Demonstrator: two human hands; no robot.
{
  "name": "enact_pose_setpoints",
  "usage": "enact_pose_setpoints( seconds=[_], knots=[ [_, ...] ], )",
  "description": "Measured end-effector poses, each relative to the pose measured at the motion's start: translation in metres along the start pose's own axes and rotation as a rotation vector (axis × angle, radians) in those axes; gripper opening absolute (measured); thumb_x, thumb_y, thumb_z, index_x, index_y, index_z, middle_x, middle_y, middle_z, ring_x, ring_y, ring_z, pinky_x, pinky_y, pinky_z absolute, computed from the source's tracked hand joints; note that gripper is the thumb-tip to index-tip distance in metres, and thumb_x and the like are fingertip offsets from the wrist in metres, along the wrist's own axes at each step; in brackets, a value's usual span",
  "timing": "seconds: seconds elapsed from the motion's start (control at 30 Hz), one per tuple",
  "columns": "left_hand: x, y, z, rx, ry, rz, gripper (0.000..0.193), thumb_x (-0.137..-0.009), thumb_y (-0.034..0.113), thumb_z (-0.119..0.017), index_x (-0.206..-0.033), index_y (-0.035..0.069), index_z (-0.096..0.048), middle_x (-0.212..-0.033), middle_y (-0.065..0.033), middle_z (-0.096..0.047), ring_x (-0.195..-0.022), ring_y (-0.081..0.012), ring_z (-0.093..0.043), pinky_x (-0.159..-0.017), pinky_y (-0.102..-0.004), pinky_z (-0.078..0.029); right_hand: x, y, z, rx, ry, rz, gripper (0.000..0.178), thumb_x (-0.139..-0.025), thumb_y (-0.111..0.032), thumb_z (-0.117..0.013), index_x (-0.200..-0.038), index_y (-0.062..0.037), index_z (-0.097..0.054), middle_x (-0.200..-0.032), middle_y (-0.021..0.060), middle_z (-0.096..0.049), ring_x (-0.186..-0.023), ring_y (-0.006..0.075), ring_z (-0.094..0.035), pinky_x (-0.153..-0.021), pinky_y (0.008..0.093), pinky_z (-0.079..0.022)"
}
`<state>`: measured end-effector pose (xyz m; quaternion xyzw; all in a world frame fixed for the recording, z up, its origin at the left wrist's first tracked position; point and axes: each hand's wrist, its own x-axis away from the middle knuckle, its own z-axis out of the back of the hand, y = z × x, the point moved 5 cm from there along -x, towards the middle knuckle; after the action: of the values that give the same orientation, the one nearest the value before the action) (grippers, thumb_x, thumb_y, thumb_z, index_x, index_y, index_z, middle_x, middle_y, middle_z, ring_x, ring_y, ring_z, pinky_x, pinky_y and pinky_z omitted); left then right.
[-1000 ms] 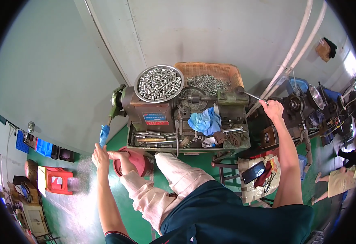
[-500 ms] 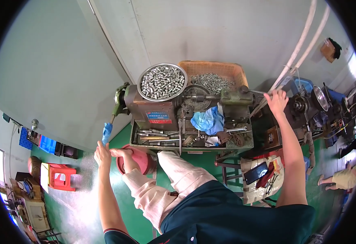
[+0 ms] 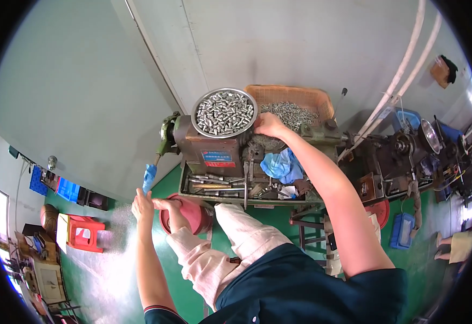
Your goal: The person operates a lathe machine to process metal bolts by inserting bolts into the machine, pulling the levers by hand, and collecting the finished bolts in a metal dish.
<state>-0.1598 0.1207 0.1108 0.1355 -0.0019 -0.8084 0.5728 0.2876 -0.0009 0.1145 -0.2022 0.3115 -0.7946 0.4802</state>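
My left hand (image 3: 142, 206) is closed round the lower end of a lever whose handle is wrapped in blue cloth (image 3: 149, 177), at the left end of a small bench lathe (image 3: 212, 151). My right hand (image 3: 270, 125) reaches across to the lathe's spindle area, just right of a round metal bowl (image 3: 196, 120) heaped with short shiny metal parts (image 3: 225, 112). Its fingertips are bent together there, and what they pinch is hidden. A thin lever with a dark knob (image 3: 344, 92) stands upright behind the tailstock (image 3: 322, 133).
Behind the lathe, an orange basket (image 3: 287, 93) holds many metal parts. Tools and a blue cloth (image 3: 283, 166) lie in the lathe's tray. A red bucket (image 3: 184, 215) stands below. Another machine (image 3: 403, 141) is at right, a red stool (image 3: 85, 233) at left; a person (image 3: 456, 247) is far right.
My right hand has left the tailstock lever at the right and moved left to the spindle. That lever now points up. The left hand keeps its hold; the view has shifted slightly.
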Motion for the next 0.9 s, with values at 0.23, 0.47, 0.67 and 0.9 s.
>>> enact_pose_setpoints(
  seconds=[0.23,0.47,0.67,0.9],
  knots=[
    [0.017,0.024,0.005,-0.004,0.001,0.057,0.024,-0.078,0.025,-0.050,-0.080,0.003,-0.041,-0.066,-0.0181,-0.055,-0.066,-0.0363,-0.054,-0.058,-0.0443,-0.042,0.006,-0.006,-0.005,0.043,-0.026,-0.034,0.023,-0.055,-0.019,-0.064,-0.076,-0.0098,-0.063,-0.076,0.0061,-0.062,-0.074,0.0217,-0.058,-0.067,0.0309,-0.044],
    [0.044,0.065,0.001,0.071,0.061,0.061,0.025,-0.079,0.026,-0.048,-0.080,0.002,-0.040,-0.066,-0.0200,-0.055,-0.064,-0.0373,-0.054,-0.055,-0.0455,-0.042,0.005,-0.006,-0.005,0.084,-0.003,-0.016,0.017,-0.054,-0.020,-0.063,-0.070,-0.0121,-0.064,-0.073,0.0060,-0.062,-0.072,0.0226,-0.058,-0.065,0.0317,-0.045],
    [0.041,0.057,-0.003,0.080,0.092,0.045,0.025,-0.079,0.025,-0.047,-0.080,0.002,-0.039,-0.064,-0.0205,-0.054,-0.062,-0.0385,-0.053,-0.054,-0.0469,-0.040,0.017,-0.023,0.051,0.514,0.440,0.020,0.008,-0.057,-0.017,-0.063,-0.063,-0.0130,-0.062,-0.069,0.0045,-0.060,-0.071,0.0221,-0.055,-0.065,0.0339,-0.042],
    [0.043,0.063,0.000,0.088,0.102,0.029,0.025,-0.080,0.026,-0.046,-0.080,0.002,-0.039,-0.063,-0.0199,-0.054,-0.062,-0.0380,-0.053,-0.054,-0.0466,-0.041,0.042,-0.122,0.067,0.190,0.658,0.501,0.008,-0.058,-0.015,-0.065,-0.061,-0.0099,-0.060,-0.062,0.0027,-0.056,-0.073,0.0209,-0.049,-0.065,0.0335,-0.038]
  ],
)
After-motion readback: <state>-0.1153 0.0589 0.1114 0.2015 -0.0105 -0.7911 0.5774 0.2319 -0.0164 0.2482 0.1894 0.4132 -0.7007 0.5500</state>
